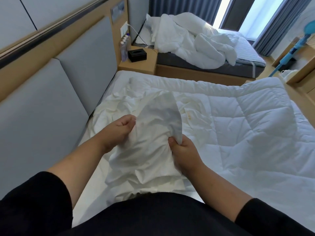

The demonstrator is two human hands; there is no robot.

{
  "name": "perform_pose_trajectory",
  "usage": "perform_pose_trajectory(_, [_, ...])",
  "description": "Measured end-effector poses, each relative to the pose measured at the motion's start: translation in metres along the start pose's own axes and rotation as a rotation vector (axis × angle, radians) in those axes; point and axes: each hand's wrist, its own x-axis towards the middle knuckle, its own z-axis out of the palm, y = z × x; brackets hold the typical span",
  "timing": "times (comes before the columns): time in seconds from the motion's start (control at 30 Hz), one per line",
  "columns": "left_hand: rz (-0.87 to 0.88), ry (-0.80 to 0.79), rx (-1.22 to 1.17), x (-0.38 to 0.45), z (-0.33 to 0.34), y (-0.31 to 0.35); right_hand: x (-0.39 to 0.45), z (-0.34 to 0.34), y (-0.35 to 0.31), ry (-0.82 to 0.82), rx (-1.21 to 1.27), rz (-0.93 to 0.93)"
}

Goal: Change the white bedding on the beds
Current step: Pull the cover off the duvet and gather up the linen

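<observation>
I stand at the head end of the near bed (95, 169). A crumpled white pillowcase or sheet (146, 150) is bunched up in front of me, and a flap of it stands up between my hands. My left hand (119, 132) grips the cloth's left side with curled fingers. My right hand (184, 152) pinches the flap's lower edge between thumb and fingers. A white quilted duvet (247, 126) lies spread over the right part of this bed. The far bed (242, 46) holds a heap of rumpled white bedding (192, 41) on a bare grey mattress.
A grey padded headboard (56, 101) runs along the left. Between the beds stands a wooden nightstand (144, 65) with a black tissue box (137, 55) and several water bottles (124, 48). A blue fan (305, 36) stands at the right by a wooden desk. Dark curtains frame the window.
</observation>
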Motion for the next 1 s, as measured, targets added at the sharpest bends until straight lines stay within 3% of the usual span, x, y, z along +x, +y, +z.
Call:
perform_pose_trajectory(0.1, [-0.005,-0.084,0.082,-0.002,-0.005,-0.013,0.0,-0.008,-0.005,0.072,0.045,-0.025])
perform_pose_trajectory(0.2, [0.045,0.07,0.168,0.002,0.004,-0.02,-0.001,-0.012,-0.013,0.079,-0.029,-0.104])
perform_pose_trajectory(0.3, [0.06,0.116,0.168,0.002,0.019,-0.02,-0.008,-0.003,-0.027,-0.004,-0.133,-0.229])
perform_pose_trajectory(0.43, [0.098,0.215,0.129,-0.003,0.022,-0.02,-0.008,0.003,-0.042,0.096,-0.358,-0.328])
perform_pose_trajectory(0.53, [0.172,0.284,0.312,-0.002,0.014,-0.025,-0.008,-0.001,-0.044,0.138,-0.233,-0.229])
perform_pose_trajectory(0.7, [0.355,0.339,0.642,0.007,-0.019,-0.038,-0.007,-0.006,-0.037,0.072,-0.031,-0.156])
perform_pose_trajectory(0.8, [0.293,0.22,0.78,0.013,-0.028,-0.047,-0.004,-0.008,-0.035,0.018,-0.035,-0.146])
perform_pose_trajectory(0.9, [0.113,0.007,0.783,0.013,-0.013,-0.056,0.006,-0.009,-0.034,-0.015,-0.103,-0.112])
perform_pose_trajectory(1.0, [-0.069,-0.044,0.489,0.014,-0.01,-0.039,0.015,-0.009,-0.035,-0.045,-0.082,-0.09])
